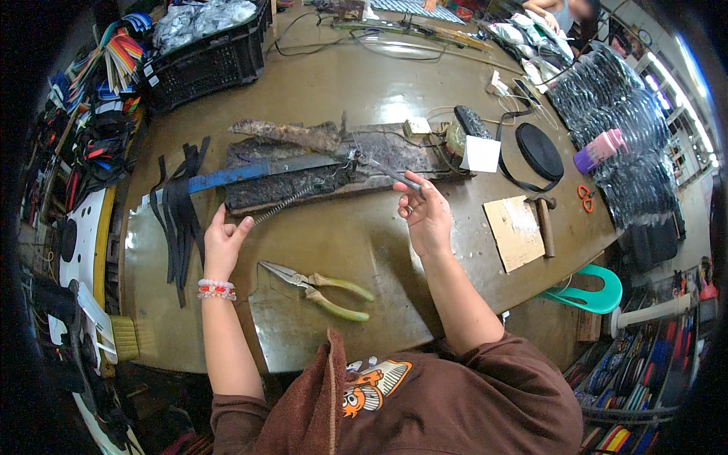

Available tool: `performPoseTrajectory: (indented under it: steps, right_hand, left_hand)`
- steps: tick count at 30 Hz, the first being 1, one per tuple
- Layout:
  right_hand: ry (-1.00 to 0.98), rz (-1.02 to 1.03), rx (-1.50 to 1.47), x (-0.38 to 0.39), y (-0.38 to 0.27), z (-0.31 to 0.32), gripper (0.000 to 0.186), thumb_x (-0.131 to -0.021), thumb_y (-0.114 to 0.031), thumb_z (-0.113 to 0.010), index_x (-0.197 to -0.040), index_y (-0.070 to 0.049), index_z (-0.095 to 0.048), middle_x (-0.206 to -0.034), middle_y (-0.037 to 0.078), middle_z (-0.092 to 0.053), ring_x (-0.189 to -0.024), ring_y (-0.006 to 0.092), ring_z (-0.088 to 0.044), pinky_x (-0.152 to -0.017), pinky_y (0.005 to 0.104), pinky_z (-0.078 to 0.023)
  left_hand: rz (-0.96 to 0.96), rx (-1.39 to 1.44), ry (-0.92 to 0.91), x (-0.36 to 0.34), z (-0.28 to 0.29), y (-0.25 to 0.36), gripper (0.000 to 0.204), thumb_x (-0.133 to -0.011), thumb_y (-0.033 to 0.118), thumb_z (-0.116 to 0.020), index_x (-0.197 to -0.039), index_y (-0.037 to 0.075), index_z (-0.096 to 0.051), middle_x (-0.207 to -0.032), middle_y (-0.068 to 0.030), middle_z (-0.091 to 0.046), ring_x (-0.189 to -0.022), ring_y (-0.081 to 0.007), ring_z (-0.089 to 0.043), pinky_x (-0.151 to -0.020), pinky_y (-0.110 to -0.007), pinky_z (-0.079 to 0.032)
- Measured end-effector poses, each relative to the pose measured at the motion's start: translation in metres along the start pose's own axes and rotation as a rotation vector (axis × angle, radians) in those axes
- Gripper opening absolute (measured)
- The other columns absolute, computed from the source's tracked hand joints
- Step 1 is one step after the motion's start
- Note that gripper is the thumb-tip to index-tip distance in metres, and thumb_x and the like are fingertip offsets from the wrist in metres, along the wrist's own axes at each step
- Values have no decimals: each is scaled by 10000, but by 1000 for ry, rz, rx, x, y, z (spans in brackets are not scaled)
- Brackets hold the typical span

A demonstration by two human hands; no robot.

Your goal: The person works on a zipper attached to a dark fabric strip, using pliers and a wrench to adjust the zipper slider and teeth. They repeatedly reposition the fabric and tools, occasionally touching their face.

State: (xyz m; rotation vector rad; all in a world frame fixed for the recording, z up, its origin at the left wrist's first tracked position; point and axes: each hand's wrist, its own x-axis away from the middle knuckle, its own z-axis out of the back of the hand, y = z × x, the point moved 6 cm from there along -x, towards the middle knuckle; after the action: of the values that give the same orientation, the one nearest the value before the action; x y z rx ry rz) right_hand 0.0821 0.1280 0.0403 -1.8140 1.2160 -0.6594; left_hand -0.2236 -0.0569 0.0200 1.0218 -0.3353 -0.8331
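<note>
My left hand (pixel 222 241) lies at the near left corner of a dark, worn work block (pixel 303 186), index finger and thumb spread apart. Its thumb is beside the end of a thin coiled spring (pixel 282 206), which runs along the block's near edge; whether they touch is unclear. In my right hand (pixel 426 216) is a slim grey rod-like tool (pixel 390 173), its tip angled left toward the block's middle. Across the block lies a blue-ended straight strip (pixel 227 176). A charred-looking rough piece (pixel 284 136) rests along the far side.
Pliers with yellow-green handles (pixel 341 296) lie nearest me. Black straps (pixel 178 220) hang at left. To the right are a black webbing roll (pixel 540 150), cardboard (pixel 514 235), a hammer (pixel 545 226), orange-handled scissors (pixel 585 199) and a pink-purple bottle (pixel 599 150). A black crate (pixel 205 76) stands far left.
</note>
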Motion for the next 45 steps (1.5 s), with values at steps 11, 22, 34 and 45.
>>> performPoseTrajectory:
  steps: [11, 22, 34, 45]
  right_hand:
    - [-42, -49, -71, 3, 8, -7, 382, -935, -265, -436, -1219, -10, -455, -1085, 143, -594, -747, 107, -536, -646, 243, -435]
    - [-16, -150, -216, 4, 21, -4, 396, -935, -275, -430, -1243, -25, -422, -1120, 120, -575, -798, 125, -541, -683, 263, -431]
    - [-48, -172, -228, 7, 27, -7, 343, -918, -258, -468, -1202, -67, -450, -1122, 112, -577, -812, 132, -553, -703, 273, -441]
    - [-224, -168, 152, 20, 36, -54, 251, -906, -94, -500, -1133, -80, -393, -983, 97, -640, -761, 72, -557, -625, 205, -431]
  left_hand:
    - [29, -96, -23, -2, 0, -6, 762, -828, 357, -637, -1301, -133, -296, -504, 32, -425, -457, -29, -360, -412, -207, -271]
    - [13, -31, -38, -1, -1, -3, 755, -827, 323, -648, -1315, -121, -281, -514, 40, -429, -457, -21, -351, -407, -201, -265]
    - [9, -21, 15, 0, 0, -3, 753, -804, 340, -664, -1291, -125, -326, -474, 32, -349, -451, -43, -308, -423, -229, -253]
    - [-13, -1, 12, -2, -1, -4, 713, -820, 275, -660, -1300, -123, -313, -495, 47, -323, -468, -33, -284, -427, -220, -237]
